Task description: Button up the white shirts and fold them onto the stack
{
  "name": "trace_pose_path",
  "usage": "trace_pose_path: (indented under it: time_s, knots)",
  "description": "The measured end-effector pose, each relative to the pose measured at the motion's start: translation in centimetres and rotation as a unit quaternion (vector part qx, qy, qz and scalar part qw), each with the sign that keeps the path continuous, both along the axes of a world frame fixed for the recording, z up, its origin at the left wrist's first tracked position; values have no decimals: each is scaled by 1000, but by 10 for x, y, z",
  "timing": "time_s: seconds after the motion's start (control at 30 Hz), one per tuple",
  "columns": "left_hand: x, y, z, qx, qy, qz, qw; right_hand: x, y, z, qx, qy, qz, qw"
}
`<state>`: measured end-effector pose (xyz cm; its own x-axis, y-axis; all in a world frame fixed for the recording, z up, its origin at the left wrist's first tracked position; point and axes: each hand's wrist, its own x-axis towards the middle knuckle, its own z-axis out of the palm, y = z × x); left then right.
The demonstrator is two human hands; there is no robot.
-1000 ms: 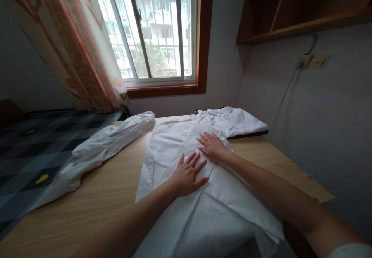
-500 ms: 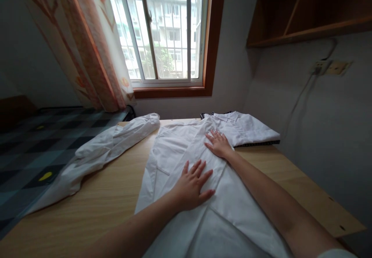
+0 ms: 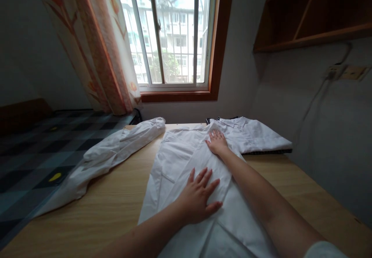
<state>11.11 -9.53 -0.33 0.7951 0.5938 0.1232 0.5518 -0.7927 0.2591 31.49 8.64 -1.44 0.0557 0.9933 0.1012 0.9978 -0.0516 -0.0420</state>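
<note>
A white garment (image 3: pixel 180 149), looking like a long-sleeved shirt or coat, lies partly folded on the wooden table (image 3: pixel 116 188) and runs off the bottom of the view. My left hand (image 3: pixel 199 198) rests flat on its middle, fingers spread. Farther up, my right hand (image 3: pixel 217 141) presses flat on the folded strip near the far end, its fingers extended. Neither hand grips the cloth. Another length of white cloth (image 3: pixel 116 145), shaped like a sleeve, stretches across the table's left side and over its edge.
A folded white shirt (image 3: pixel 252 135) lies on dark striped cloth (image 3: pixel 269 151) at the table's far right. Left of the table is a bed with a checked cover (image 3: pixel 26 161). A curtain (image 3: pixel 99 48) hangs beside the window (image 3: pixel 174 37); a wooden shelf (image 3: pixel 305 40) juts from the right wall.
The view has shifted, so everything appears slightly lower and farther right. Both hands stay flat on the white garment, with the right hand's fingers somewhat closer together.
</note>
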Motion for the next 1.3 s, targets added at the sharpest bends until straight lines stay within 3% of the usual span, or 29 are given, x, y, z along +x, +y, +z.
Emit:
trace_pose_path:
  time_s: [0.53,0.67,0.83,1.0,1.3]
  knots:
    - [-2,-2,2,-38,-5,2,999,2,45,-2,-1,81,-58,995]
    - [-2,-2,3,-41,-1,5,999,7,53,-4,52,109,-58,991]
    - [-2,-2,2,-43,-8,6,999,21,62,-3,170,243,-137,945]
    - [-2,-1,1,-43,-7,8,999,38,70,0,148,288,-194,926]
    - [-1,-2,5,-51,-5,7,999,55,80,21,99,348,-113,925]
